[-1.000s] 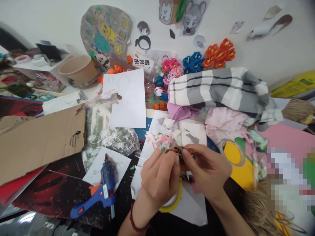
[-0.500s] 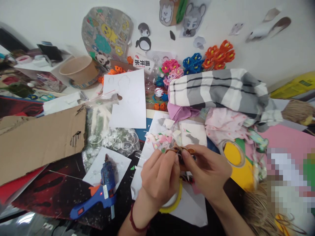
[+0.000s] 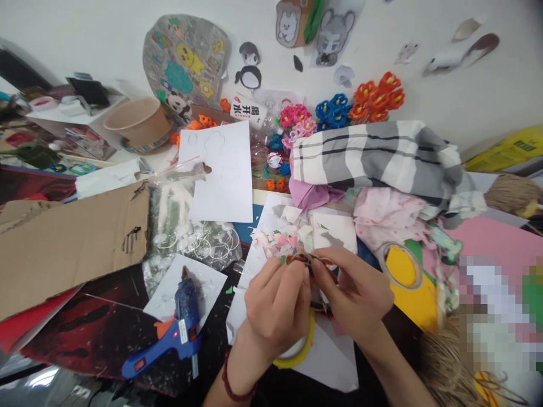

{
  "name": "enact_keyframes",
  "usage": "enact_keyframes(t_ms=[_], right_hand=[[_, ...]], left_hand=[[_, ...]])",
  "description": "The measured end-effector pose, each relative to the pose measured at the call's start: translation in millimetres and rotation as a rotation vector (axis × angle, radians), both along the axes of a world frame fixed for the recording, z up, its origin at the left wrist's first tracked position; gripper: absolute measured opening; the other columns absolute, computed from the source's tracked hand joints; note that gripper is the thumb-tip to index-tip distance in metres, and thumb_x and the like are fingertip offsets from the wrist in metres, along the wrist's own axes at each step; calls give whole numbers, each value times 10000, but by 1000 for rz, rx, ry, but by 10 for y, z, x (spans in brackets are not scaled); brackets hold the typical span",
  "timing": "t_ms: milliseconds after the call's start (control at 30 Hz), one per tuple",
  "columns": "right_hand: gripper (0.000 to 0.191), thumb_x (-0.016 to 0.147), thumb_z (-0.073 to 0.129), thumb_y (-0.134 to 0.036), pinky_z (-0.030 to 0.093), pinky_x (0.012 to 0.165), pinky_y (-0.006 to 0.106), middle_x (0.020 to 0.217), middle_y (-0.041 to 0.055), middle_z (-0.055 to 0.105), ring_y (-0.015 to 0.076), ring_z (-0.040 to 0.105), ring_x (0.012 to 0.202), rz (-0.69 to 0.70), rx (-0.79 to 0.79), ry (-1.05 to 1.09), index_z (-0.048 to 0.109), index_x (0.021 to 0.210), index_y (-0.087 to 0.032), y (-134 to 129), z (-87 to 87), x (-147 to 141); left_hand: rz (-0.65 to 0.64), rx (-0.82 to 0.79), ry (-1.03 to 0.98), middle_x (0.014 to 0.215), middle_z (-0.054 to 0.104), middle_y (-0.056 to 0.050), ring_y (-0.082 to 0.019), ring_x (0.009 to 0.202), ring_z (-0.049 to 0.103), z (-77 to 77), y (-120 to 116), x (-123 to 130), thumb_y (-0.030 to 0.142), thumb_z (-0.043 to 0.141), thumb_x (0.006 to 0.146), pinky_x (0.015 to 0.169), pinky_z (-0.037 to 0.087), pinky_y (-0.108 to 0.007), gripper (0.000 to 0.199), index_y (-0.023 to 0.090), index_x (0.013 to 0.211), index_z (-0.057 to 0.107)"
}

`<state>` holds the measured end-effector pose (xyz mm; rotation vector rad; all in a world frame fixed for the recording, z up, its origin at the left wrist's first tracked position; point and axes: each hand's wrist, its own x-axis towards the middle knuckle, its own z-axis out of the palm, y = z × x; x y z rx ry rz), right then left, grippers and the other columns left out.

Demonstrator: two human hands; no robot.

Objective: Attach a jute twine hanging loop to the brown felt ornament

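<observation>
A small brown craft piece (image 3: 326,260) is pinched between my two hands, above the papers in the middle of the table. My left hand (image 3: 278,305), with a dark red cord round its wrist, grips the left side with bent fingers. On the other side, the thumb and fingers of my right hand (image 3: 356,288) close on it. My fingers cover most of the piece, so its full shape cannot be made out. Under my hands lies a yellow tape roll (image 3: 292,362) on white paper. Paper scraps (image 3: 275,240) lie just beyond my fingertips.
A blue glue gun (image 3: 182,328) with a red light rests on paper at the left. Cardboard (image 3: 76,243) lies farther left. Checked cloth (image 3: 373,158) and another tape roll (image 3: 419,265) are to the right, with twine (image 3: 443,362) nearer me.
The brown piece has tilted a little in my fingers, and its edge shows differently. My right hand has shifted slightly left. Both hands keep their hold.
</observation>
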<state>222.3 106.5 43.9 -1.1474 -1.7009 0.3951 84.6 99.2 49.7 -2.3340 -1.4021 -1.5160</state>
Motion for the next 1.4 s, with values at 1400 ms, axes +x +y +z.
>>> enact_keyframes(t_ms=[1400], right_hand=[[93,910,628,-193,548,599,258,750,19,740,148,679,640,-37,17,127,717,892,-208,29,-121,-55]], left_hand=[[77,194,-88,671,658,-42,-145,553,567,-81,11,82,28,534,911,543,487,-277,131,126,979,586]])
